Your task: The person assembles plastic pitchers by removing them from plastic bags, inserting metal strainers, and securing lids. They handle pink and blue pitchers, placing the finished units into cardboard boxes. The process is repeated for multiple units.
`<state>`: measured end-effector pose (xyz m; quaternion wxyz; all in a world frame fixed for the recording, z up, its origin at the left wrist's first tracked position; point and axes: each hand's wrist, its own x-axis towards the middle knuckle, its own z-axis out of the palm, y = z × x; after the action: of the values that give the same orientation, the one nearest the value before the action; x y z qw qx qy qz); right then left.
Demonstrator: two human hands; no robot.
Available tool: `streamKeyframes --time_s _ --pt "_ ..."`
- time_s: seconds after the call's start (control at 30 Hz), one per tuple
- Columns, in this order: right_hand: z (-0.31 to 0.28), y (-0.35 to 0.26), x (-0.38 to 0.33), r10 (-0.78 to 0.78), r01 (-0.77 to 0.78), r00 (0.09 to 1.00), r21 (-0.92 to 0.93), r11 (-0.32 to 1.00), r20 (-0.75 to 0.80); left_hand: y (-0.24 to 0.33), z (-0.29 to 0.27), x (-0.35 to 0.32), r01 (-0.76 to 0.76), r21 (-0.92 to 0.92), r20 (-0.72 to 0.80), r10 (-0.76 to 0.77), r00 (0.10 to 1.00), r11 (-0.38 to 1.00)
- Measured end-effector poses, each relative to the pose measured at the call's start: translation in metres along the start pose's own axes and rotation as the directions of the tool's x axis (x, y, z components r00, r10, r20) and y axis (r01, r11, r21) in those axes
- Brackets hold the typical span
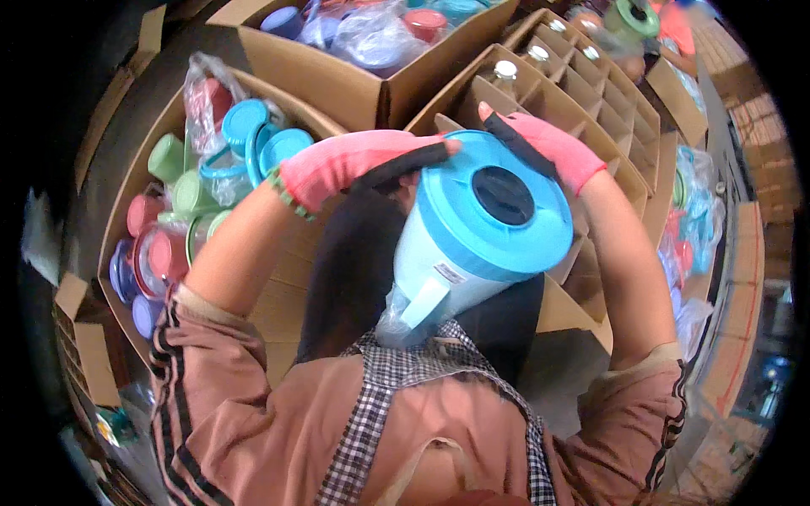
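A pitcher (451, 291) with a pale body and a round blue lid (540, 244) is tilted over my lap, its handle toward me. Clear plastic film (395, 319) bunches around the handle's lower end. My left hand (371, 164), in a pink and black glove with bare fingertips, grips the lid's left edge, thumb on top. At the far right edge of the lid, my right hand (548, 148), gloved alike, presses against the rim with its thumb raised. Most fingers of both hands are hidden behind the pitcher. A dark oval (502, 196) fills the lid's middle.
At left, a carton (126, 198) holds blue, green, red and purple lids and cups. Another carton (316, 80) beyond it holds similar pieces in plastic film. A divided carton (464, 63) with several capped glass bottles (504, 72) stands ahead right. Another person's hand (629, 63) is near a green lid (633, 17).
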<state>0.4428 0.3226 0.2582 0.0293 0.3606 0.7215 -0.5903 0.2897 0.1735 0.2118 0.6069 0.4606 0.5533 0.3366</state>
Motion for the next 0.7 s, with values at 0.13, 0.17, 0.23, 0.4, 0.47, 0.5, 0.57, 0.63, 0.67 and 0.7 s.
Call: streamKeyframes --time_s 0.13,0.17,0.23,0.4,0.47,0.5,0.57,0.63,0.67,0.7 --pt "-0.001 0.018 0.039 0.136 -0.143 0.955 0.008 0.990 0.263 -0.007 0.014 0.006 0.075 -0.477 -0.056 -0.115 0.992 0.876" --pt "-0.002 0.020 0.042 0.094 -0.054 0.967 -0.173 0.983 0.237 -0.012 0.013 0.007 0.045 -0.497 -0.023 -0.065 0.998 0.867" --pt "-0.002 0.021 0.046 0.101 -0.072 0.964 -0.125 0.990 0.246 -0.015 0.014 0.006 -0.023 -0.478 -0.083 -0.019 0.996 0.878" --pt "-0.012 0.028 0.055 0.129 -0.085 0.975 -0.229 0.970 0.182 -0.019 0.011 0.012 -0.146 -0.337 -0.139 0.105 0.985 0.930" --pt "-0.003 0.022 0.038 0.209 -0.222 0.964 0.064 0.973 0.161 -0.023 0.005 0.015 -0.146 -0.338 -0.083 0.125 0.989 0.930" --pt "0.000 0.019 0.032 0.246 -0.277 0.956 0.214 0.937 0.162 -0.019 0.006 0.012 -0.094 -0.338 -0.108 0.061 0.992 0.936" --pt "-0.012 0.023 0.024 0.214 -0.242 0.958 0.139 0.960 0.190 -0.016 0.004 0.002 -0.204 -0.311 -0.128 0.172 0.977 0.928" --pt "-0.017 0.021 0.002 0.222 -0.222 0.969 -0.011 0.975 0.109 -0.028 0.000 0.000 -0.244 -0.388 -0.071 0.235 0.969 0.889" --pt "-0.018 0.028 -0.002 0.216 -0.222 0.971 0.050 0.974 0.105 -0.028 -0.005 0.002 -0.295 -0.226 -0.057 0.289 0.956 0.928" --pt "-0.019 0.038 -0.005 0.210 -0.220 0.973 0.111 0.969 0.099 -0.028 0.001 0.004 -0.264 -0.311 -0.078 0.252 0.965 0.913"
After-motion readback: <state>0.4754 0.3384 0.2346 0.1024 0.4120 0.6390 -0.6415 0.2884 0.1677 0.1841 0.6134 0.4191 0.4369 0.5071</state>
